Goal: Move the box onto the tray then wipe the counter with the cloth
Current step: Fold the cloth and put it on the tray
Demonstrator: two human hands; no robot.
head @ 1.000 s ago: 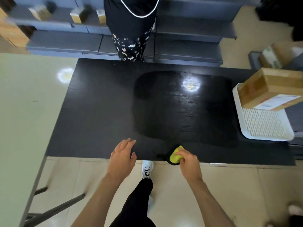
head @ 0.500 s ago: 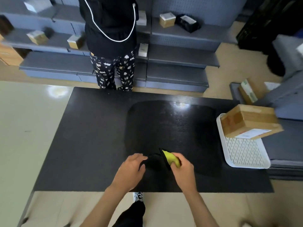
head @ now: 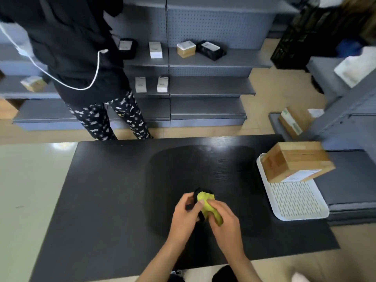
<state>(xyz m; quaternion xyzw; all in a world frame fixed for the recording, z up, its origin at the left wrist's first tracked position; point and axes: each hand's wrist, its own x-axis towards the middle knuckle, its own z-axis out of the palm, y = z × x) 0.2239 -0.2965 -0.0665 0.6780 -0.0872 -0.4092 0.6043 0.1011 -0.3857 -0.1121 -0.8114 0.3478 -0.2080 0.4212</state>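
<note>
While both hands are bunching the yellow-green cloth (head: 207, 202) just above the tabletop (head: 105, 200) near its near edge, left hand (head: 184, 217) fingers are curling on its dark side and right hand (head: 225, 222) fingers are pinching it. Box (head: 297, 162) is sitting on white tray (head: 295, 202) at the right edge. Another person (head: 85, 64) is standing beyond the far edge by grey shelves (head: 203, 86).

The black counter (head: 105, 200) carries a white tray (head: 293, 202) (slotted base) at its right edge.
</note>
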